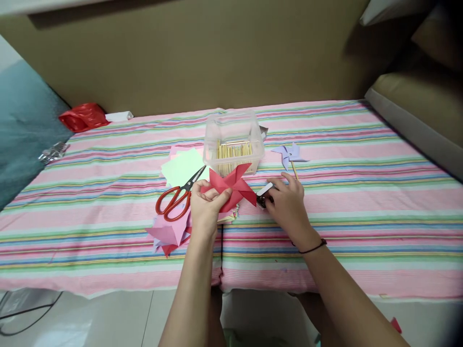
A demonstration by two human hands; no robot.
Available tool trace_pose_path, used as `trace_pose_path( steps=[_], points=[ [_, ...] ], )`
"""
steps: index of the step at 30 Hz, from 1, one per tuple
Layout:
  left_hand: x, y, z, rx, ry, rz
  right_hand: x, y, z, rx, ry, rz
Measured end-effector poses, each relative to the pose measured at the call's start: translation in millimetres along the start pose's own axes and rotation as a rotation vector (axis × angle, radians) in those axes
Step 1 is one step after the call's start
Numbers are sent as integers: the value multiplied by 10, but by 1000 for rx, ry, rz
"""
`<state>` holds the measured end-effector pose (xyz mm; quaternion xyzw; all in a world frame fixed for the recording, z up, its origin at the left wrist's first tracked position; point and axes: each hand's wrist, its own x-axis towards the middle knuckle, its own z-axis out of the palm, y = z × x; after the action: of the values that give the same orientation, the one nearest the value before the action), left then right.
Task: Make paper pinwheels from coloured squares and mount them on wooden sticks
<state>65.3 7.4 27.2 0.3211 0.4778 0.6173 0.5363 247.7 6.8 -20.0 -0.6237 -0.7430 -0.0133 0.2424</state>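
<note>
Pinwheel, red folded paper (237, 185): in the left hand (205, 205), thumb pressed on it near the middle, the pinch narrow; blades turned in to the centre, no stick visible on it.
Right hand (291, 207): just beside the red blades, fingers closed narrowly on a small dark tool with a pale flat handle (261, 200), too unclear to name; whether the tool grips the paper, I cannot tell.
Scissors, red handles and black blades (190, 183): left of the grip, lying down, in neither hand.
Folded papers, pink and mauve (170, 233): left of and nearer than the grip, no sticks seen in them.
Flat sheets, pale green uppermost (184, 166): beyond the scissors, looking unfolded.
Box, clear plastic (213, 132): just beyond the grip, holding many thin wooden sticks (235, 152).
Pinwheel, lavender paper (294, 153): beyond the right hand, on its stick; it looks complete, the red one less so.
Cloth, multicoloured stripes (361, 193): under all of these.
Bag, shiny red (85, 117): far left of the grip.
Panel, tan (198, 58): behind everything.
</note>
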Motion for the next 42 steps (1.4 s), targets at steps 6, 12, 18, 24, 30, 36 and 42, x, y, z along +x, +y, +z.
trace_pose_path(
  steps=[6, 12, 18, 24, 30, 36, 42],
  points=[
    [0, -13, -20, -2, -26, 0, -6, -49, 40, -51, 9, 4],
    [-4, -20, -31, -11, -46, -18, -1, -2, 44, -36, 0, 70],
    [-17, -31, -19, -27, -58, -32, -11, 8, 74, -14, -22, 54],
    [3, -36, 5, -29, -44, -29, -5, -16, 99, -6, -20, 53],
    [19, -35, 14, -33, -27, -29, 4, 11, 51, 93, 65, 81],
    [34, -43, 30, -28, -23, -35, 3, 103, -76, 336, 281, 167],
    [15, -55, 84, -28, -28, -39, -54, 164, -278, 957, 441, 603]
  ],
)
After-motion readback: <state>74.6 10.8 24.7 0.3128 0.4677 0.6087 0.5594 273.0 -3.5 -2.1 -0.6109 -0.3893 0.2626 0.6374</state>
